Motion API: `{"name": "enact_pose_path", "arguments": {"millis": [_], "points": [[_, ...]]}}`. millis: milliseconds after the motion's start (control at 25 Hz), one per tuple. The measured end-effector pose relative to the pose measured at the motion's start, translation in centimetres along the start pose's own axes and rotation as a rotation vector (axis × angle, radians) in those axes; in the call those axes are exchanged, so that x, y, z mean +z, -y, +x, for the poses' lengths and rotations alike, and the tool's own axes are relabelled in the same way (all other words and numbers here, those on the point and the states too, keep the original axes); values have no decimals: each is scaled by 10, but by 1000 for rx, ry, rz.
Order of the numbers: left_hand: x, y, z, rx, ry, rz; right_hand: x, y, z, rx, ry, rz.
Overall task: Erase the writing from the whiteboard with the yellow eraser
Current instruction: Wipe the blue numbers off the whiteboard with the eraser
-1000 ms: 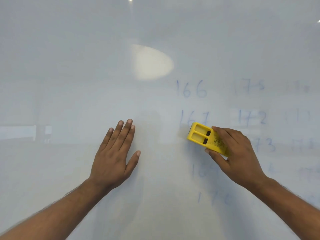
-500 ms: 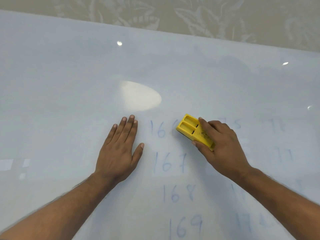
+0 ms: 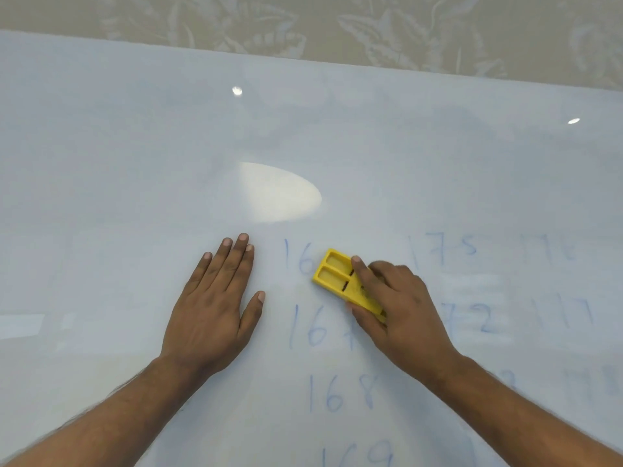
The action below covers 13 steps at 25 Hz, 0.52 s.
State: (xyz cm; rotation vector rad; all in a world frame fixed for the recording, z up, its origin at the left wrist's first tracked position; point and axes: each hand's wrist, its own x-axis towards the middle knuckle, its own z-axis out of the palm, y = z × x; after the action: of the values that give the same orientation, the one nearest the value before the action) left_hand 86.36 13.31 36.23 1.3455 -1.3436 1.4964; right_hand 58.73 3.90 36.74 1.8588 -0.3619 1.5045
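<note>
A: Head view status?

B: Right hand [image 3: 397, 308] gripping the yellow eraser [image 3: 340, 281], pressed flat on the whiteboard [image 3: 135, 163]. Eraser covers the end of the top "16_" number [image 3: 296, 259]. Left hand [image 3: 215, 305] flat on the board, fingers together, just left of the number column.

A: Writing left?

B: Faint blue digits: 16_ partly hidden by the thumb, 168 [image 3: 340, 392], 169 cut off at the bottom edge. To the right, 175 [image 3: 441, 251] and smeared, unreadable ones.

A: Above the board?

B: Leaf-patterned wall [image 3: 337, 25].
</note>
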Motion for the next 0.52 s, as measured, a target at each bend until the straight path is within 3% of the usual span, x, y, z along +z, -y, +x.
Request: {"name": "enact_pose_path", "arguments": {"millis": [160, 360, 520], "points": [[-1, -2, -4, -22, 4, 10, -6, -13, -7, -60, 17, -47], [1, -4, -12, -48, -4, 19, 8, -2, 42, 75, -96, 48], [1, -4, -12, -43, -12, 18, 22, 22, 54, 28, -80, 85]]}}
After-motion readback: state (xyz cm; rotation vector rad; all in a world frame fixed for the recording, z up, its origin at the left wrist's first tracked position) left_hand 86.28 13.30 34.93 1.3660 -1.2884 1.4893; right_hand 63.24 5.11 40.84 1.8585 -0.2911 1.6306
